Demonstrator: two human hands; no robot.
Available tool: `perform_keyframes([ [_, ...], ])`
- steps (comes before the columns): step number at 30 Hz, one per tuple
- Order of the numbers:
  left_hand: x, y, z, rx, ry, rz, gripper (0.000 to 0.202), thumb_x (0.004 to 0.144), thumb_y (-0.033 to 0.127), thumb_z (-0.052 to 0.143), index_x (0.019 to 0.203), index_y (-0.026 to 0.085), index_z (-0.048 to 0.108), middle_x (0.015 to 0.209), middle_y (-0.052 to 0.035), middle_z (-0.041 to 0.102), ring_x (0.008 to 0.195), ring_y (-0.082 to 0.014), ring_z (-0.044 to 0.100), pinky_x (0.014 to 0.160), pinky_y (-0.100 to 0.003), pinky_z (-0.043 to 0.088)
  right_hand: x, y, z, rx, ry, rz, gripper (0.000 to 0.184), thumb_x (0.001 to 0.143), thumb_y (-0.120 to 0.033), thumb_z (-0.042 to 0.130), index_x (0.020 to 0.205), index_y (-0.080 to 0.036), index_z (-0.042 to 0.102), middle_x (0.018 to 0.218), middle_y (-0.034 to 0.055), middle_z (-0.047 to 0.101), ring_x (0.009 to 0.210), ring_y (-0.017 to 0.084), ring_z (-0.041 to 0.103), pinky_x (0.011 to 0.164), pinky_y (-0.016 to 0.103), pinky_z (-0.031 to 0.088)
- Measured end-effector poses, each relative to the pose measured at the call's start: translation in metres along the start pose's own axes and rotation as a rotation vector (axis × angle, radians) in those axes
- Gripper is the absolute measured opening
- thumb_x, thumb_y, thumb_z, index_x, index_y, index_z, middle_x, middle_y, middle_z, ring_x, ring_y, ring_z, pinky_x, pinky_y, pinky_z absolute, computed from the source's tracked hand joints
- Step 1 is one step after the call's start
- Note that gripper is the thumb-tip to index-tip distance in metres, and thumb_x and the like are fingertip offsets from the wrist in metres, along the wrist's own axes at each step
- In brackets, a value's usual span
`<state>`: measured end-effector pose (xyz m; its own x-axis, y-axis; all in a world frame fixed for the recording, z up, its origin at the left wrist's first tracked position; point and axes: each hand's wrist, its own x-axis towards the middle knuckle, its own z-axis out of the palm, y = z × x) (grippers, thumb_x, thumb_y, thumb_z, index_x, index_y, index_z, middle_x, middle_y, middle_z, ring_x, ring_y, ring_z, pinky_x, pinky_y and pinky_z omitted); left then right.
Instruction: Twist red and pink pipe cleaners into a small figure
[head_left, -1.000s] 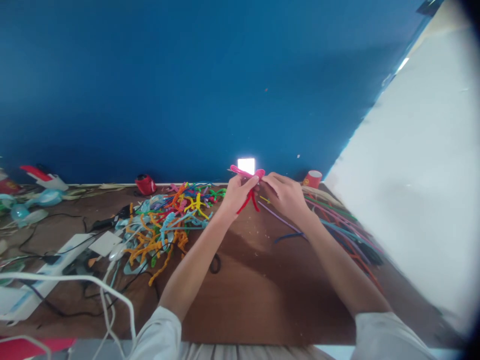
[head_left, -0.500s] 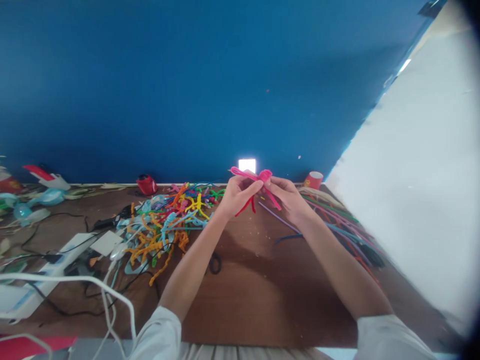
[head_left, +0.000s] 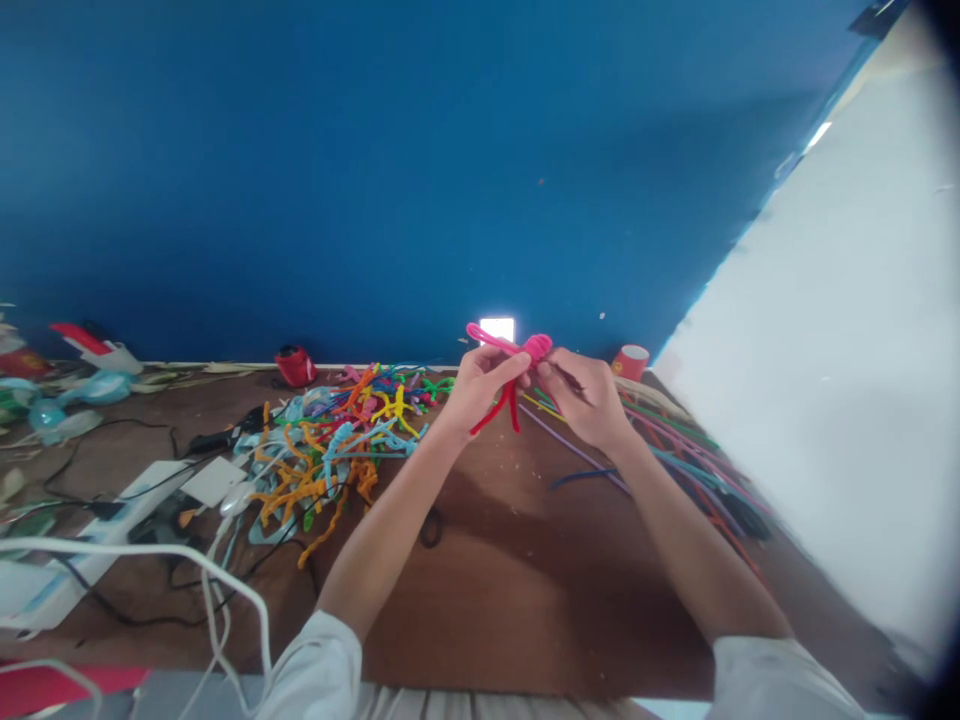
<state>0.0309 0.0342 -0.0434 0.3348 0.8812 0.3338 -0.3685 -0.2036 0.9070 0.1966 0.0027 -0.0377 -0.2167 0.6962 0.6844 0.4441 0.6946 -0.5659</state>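
Between my two hands, above the far part of the table, is a pink pipe cleaner figure (head_left: 537,348). It has a wound pink lump, a long loop sticking out to the left and red ends (head_left: 514,408) hanging below. My left hand (head_left: 484,385) pinches it just under the lump, thumb on top. My right hand (head_left: 589,392) is closed at the right side of the lump, its fingertips pressed together against it. What those fingertips grip is partly hidden; the free pink end seen before does not show.
Left of my hands lies a heap of bent coloured pipe cleaners (head_left: 330,460). Straight pipe cleaners (head_left: 690,465) lie on the right. A white power strip (head_left: 97,545) with cables, a red can (head_left: 295,367) and a red cup (head_left: 630,362) stand about the brown table (head_left: 510,590).
My right hand has moved slightly right and curled in beside the lump. The pink end that pointed down to the right is out of sight. The left hand keeps its pinch.
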Motion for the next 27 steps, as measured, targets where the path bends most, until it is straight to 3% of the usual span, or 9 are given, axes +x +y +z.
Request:
perform_keyframes([
  [5,-0.003,0.008,0.000,-0.117,-0.047,-0.170,0.024,0.073,0.036,0.077,0.073,0.016,0.064,0.060,0.0009,0.061,0.054,-0.0072,0.054,0.054,-0.021,0.044,0.002,-0.002,-0.011,-0.029,-0.155,-0.065,0.029,0.099,-0.038,0.048,0.080,-0.020,0.062,0.064,-0.0016,0.057,0.056,0.012,0.047,0.056,0.027,0.036],
  [10,-0.005,0.013,0.001,-0.286,-0.038,-0.285,0.022,0.076,0.032,0.076,0.071,0.015,0.062,0.061,0.0010,0.057,0.054,-0.0055,0.049,0.051,-0.020,0.042,-0.003,0.005,-0.006,-0.306,-0.030,-0.253,0.019,0.098,-0.028,0.048,0.087,-0.022,0.062,0.070,0.0018,0.062,0.060,0.014,0.052,0.059,0.028,0.039],
  [15,-0.006,0.010,0.004,-0.293,0.043,-0.258,0.021,0.077,0.031,0.075,0.071,0.015,0.063,0.063,-0.0003,0.057,0.055,-0.0072,0.049,0.050,-0.023,0.041,-0.009,0.004,-0.002,-0.677,0.126,-0.377,0.015,0.095,-0.022,0.052,0.105,-0.025,0.063,0.073,0.0031,0.066,0.066,0.017,0.057,0.062,0.031,0.037],
  [19,-0.007,0.009,0.006,-0.229,0.141,-0.186,0.019,0.077,0.030,0.076,0.072,0.016,0.064,0.067,-0.0013,0.059,0.059,-0.0093,0.052,0.054,-0.024,0.043,-0.009,0.000,-0.002,-0.838,0.094,-0.457,0.026,0.095,-0.017,0.051,0.119,-0.025,0.059,0.075,0.0016,0.067,0.067,0.016,0.057,0.062,0.031,0.035],
  [23,-0.007,0.008,0.009,-0.207,0.169,-0.174,0.021,0.075,0.032,0.077,0.072,0.015,0.064,0.067,-0.0011,0.061,0.060,-0.0087,0.053,0.056,-0.023,0.043,-0.007,0.000,-0.003,-0.880,0.107,-0.495,0.021,0.096,-0.014,0.048,0.110,-0.022,0.061,0.076,0.0015,0.068,0.067,0.015,0.057,0.062,0.029,0.036],
  [27,-0.007,0.004,0.012,-0.178,0.167,-0.156,0.022,0.074,0.034,0.077,0.074,0.015,0.065,0.068,-0.0004,0.064,0.060,-0.0087,0.056,0.060,-0.023,0.044,-0.007,0.001,0.000,-0.803,0.160,-0.405,0.013,0.097,-0.020,0.050,0.093,-0.020,0.062,0.075,0.0021,0.067,0.067,0.014,0.058,0.062,0.028,0.037],
])
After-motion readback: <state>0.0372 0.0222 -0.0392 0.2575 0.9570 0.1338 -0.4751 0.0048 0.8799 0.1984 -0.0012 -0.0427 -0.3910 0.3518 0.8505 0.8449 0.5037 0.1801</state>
